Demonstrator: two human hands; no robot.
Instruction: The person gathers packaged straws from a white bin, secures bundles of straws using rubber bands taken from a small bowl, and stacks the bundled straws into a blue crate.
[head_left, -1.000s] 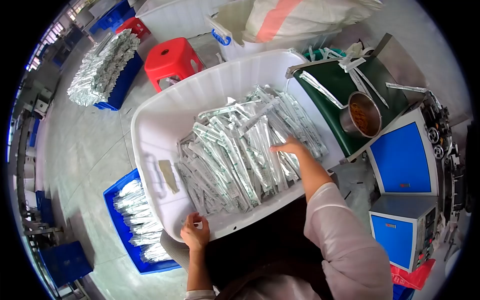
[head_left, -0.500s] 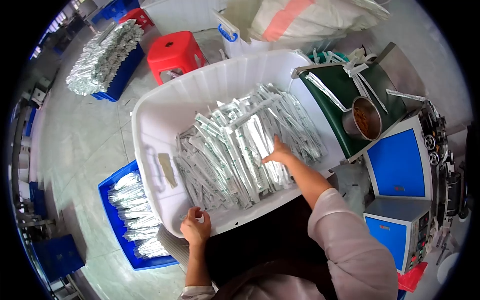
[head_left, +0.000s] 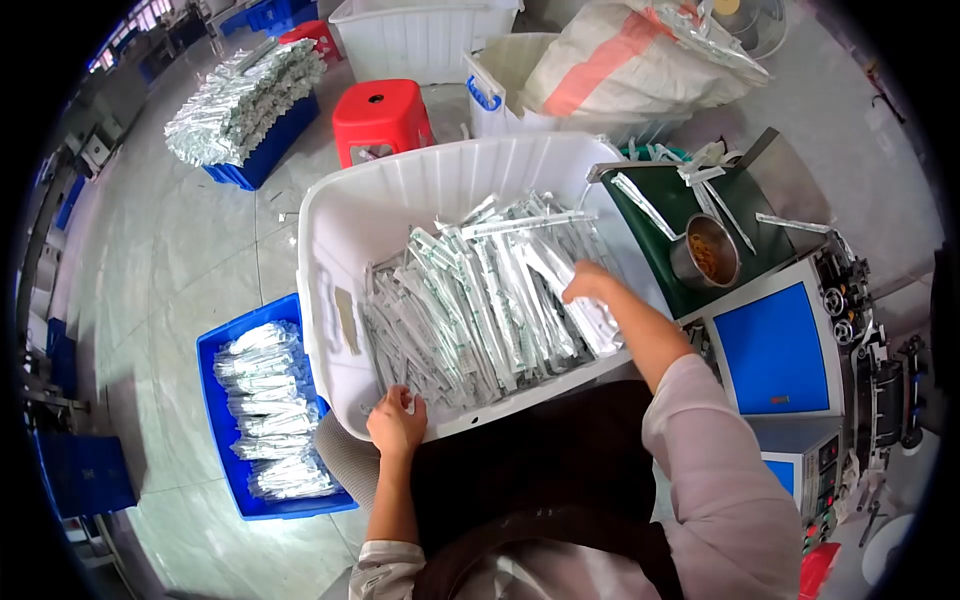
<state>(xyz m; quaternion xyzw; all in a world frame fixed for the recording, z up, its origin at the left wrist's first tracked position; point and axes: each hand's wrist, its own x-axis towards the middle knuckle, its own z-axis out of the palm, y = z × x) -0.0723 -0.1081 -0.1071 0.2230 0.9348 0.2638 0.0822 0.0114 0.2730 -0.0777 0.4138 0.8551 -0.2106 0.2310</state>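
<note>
A large white plastic tub (head_left: 335,215) in front of me holds a heap of long, narrow wrapped packets (head_left: 450,310), white and shiny with small green print. My right hand (head_left: 593,284) is down in the right part of the heap. Its fingers close around a bunch of these packets (head_left: 588,325); the fingertips are partly hidden. At the tub's near left corner is my left hand (head_left: 397,424), its fingers curled by the rim. What lies between those fingers, if anything, cannot be made out.
A blue crate (head_left: 212,400) of bundled packets stands left of the tub; another blue crate (head_left: 262,150) is piled high behind. A red stool (head_left: 380,110) and a large woven sack (head_left: 590,60) stand beyond. At right are a green belt (head_left: 640,245), a metal cup (head_left: 690,265) and a machine (head_left: 775,345).
My right hand's thumb and fingers have drawn together on the packets at the right of the heap. My left hand stays by the corner. The whole view has shifted slightly.
</note>
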